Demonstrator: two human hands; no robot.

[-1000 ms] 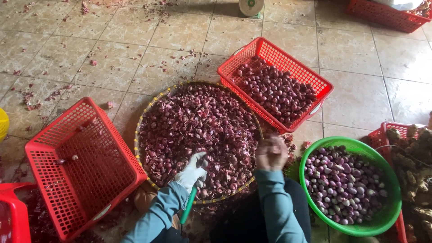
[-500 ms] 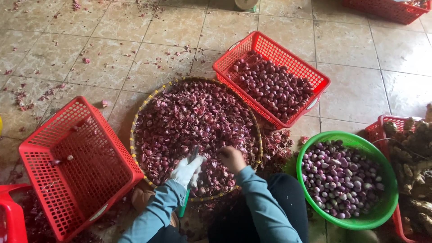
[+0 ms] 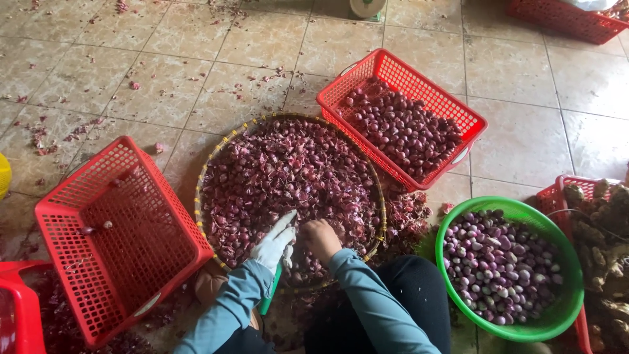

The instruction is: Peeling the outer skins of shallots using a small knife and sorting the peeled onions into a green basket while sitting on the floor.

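On the tiled floor [image 3: 111,72], at the far left edge, a sliver of a yellow object [image 3: 3,176] shows. In the near left corner sits part of a red crate [image 3: 16,314] with purple peelings behind it. Next to it a large red mesh basket [image 3: 105,242] stands tilted, nearly bare inside but for a couple of small bulbs.

In the middle lies a round woven tray [image 3: 377,190] heaped with purple shallot skins [image 3: 282,177]. The left hand [image 3: 275,244], in a white glove, rests on the heap at the tray's near edge, fingers stretched out and fairly wide, holding nothing that can be made out. Just beside it, almost touching, the bare right hand [image 3: 321,238] is curled narrow down into the skins; whether it grips a bulb cannot be told. A green handle [image 3: 268,296] shows under the left sleeve.

Behind the tray to the right, touching its rim, a red basket [image 3: 458,111] holds dark unpeeled shallots [image 3: 400,128]. Nearer, a green bowl [image 3: 563,308] holds peeled pale-purple shallots [image 3: 501,269]. At the right edge another red crate [image 3: 557,193] carries knobbly brown roots [image 3: 606,229]. One more red basket [image 3: 563,19] stands at the far right corner.
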